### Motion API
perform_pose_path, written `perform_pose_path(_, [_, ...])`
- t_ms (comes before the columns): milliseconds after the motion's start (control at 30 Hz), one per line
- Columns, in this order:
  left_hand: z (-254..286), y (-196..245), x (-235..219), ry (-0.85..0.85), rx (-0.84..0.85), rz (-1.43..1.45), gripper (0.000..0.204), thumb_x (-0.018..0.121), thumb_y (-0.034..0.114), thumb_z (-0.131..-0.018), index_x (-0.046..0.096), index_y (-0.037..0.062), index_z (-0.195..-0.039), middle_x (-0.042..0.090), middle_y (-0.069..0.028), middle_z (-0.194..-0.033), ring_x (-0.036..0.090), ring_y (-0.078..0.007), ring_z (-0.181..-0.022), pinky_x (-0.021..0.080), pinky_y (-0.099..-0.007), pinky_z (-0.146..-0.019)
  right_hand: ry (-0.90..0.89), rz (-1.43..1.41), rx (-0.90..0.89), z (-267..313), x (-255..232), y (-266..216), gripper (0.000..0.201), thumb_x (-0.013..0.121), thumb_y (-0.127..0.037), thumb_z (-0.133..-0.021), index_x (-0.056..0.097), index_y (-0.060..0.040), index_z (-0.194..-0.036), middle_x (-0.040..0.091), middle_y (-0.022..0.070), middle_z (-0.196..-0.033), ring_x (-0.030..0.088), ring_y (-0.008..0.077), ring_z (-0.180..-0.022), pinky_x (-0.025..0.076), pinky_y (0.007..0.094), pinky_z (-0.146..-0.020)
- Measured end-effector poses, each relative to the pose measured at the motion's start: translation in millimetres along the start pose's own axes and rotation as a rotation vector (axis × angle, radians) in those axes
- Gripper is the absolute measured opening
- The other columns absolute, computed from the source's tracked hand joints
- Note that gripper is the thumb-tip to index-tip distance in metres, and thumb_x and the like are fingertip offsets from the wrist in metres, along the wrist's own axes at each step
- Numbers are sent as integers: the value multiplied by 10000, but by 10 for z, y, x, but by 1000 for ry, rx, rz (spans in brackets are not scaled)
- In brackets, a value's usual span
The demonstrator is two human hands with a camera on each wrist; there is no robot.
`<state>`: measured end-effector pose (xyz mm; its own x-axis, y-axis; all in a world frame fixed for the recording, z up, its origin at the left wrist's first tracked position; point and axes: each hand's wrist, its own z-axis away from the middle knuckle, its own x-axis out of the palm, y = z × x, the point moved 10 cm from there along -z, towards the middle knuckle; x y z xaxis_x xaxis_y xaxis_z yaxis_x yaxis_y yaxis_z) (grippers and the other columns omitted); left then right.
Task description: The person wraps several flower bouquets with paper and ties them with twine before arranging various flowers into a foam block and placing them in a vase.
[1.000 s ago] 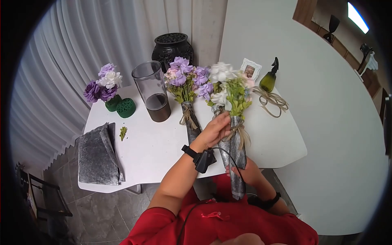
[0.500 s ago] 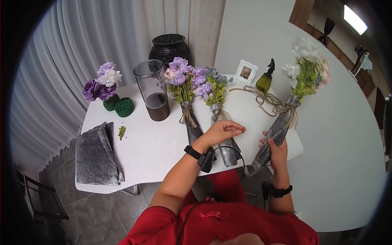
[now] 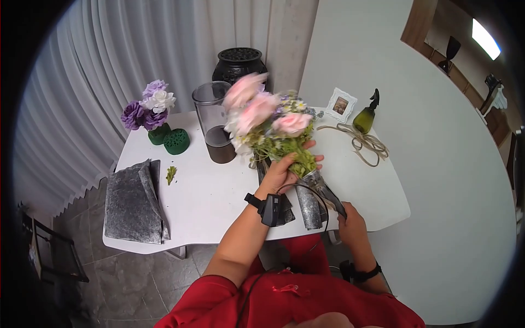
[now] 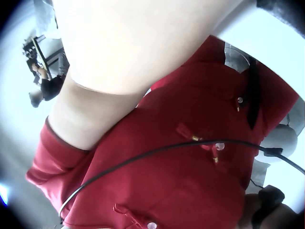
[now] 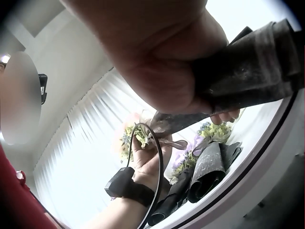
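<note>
White pleated curtain (image 3: 180,44) fills the upper left of the frame, behind a white table (image 3: 213,197). At centre, you hold a bouquet (image 3: 284,145) of pink and white flowers with green leaves, wrapped in mottled dark grey sheet; blooms are blurred. Your left hand (image 3: 281,174) is clamped on its greenery, thumb in front, fingertips at the far side. Your right hand (image 3: 353,223), right of centre, is closed round the grey wrapped lower end. Under the bouquet, two mottled grey wrapped bundles (image 3: 309,208) lie on the table, partly hidden. Just behind, a clear cylindrical vase (image 3: 220,148) with a brown base. Left: folded dark grey sheet (image 3: 134,202), small green sprig (image 3: 171,175), purple and white flowers (image 3: 150,109) by a round green foam block (image 3: 176,141). Upper right: white ornate photo frame (image 3: 340,105), green spray bottle (image 3: 363,119), loose beige cord (image 3: 363,143).
</note>
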<state>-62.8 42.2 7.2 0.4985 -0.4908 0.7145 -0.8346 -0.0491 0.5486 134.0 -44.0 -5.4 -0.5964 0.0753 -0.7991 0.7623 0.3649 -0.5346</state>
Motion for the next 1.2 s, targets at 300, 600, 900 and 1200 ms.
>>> perform_pose_path(300, [42, -77, 119, 55, -82, -129, 459, 607, 83, -886, 427, -35, -1292, 576, -180, -1175, 628, -373, -1028, 529, -466, -896, -58, -125, 129, 147, 59, 52, 384, 638, -160, -856, 520, -65, -1209, 641, 232, -983, 625, 414, -913, 503, 444, -761])
perform_pose_path(600, [59, -51, 163, 45, -70, -211, 425, 553, 58, -916, 412, -38, -1306, 558, -174, -1227, 621, -356, -1065, 528, -436, -905, -41, 5, 108, 167, 135, 208, 351, 630, -170, -869, 536, -54, -1187, 643, 233, -958, 623, 425, -893, 504, 450, -726])
perform_pose_path(900, [36, -128, 100, 44, -126, -98, 497, 573, 74, -903, 378, -25, -1349, 522, -191, -1282, 593, -384, -1101, 505, -482, -939, -122, -22, 174, 192, 259, 230, 315, 628, -209, -876, 557, -38, -1131, 655, 214, -853, 633, 417, -832, 500, 447, -686])
perform_pose_path(1200, [15, -119, 122, -137, -30, 128, 641, 622, 252, -912, 310, -36, -1391, 473, -215, -1336, 514, -439, -1189, 417, -563, -1024, -147, -70, 198, 203, 248, 110, 320, 654, -226, -859, 567, -12, -1081, 649, 221, -867, 645, 383, -808, 500, 408, -709])
